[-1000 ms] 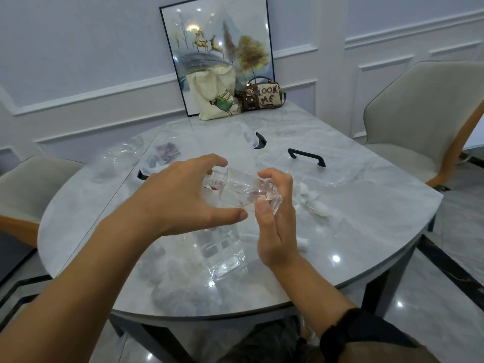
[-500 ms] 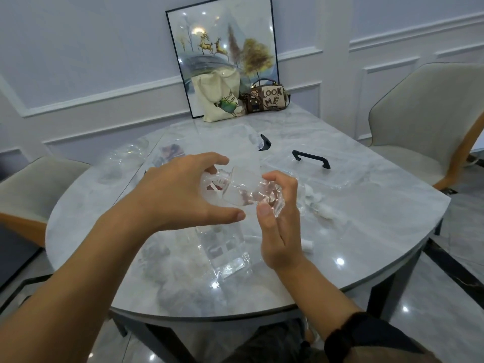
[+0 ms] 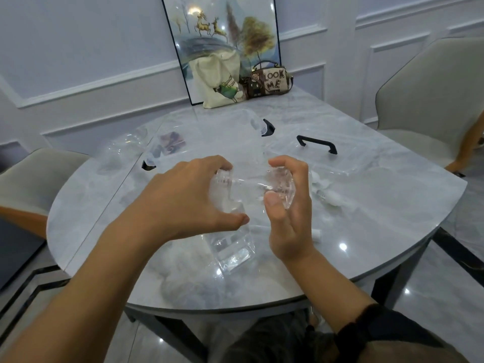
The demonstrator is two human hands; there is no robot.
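Note:
I hold a clear plastic container (image 3: 248, 186) lying sideways in the air above the marble table (image 3: 366, 210). My left hand (image 3: 183, 203) grips its ribbed end, with fingers curled over the top and the thumb below. My right hand (image 3: 285, 205) pinches the faceted clear piece (image 3: 281, 186) at the other end between thumb and fingers. A second clear square container (image 3: 233, 250) stands on the table just below my hands.
Clear boxes with black handles (image 3: 317, 144) lie across the table's middle and left. White cotton bits (image 3: 332, 199) lie to the right. A cloth tote (image 3: 220, 79), a small handbag (image 3: 269, 81) and a framed picture (image 3: 222, 27) stand at the back. Grey chairs (image 3: 429, 100) flank the table.
The faceted end in my right hand has drawn a little farther right from the ribbed end in my left hand. My head has shifted slightly.

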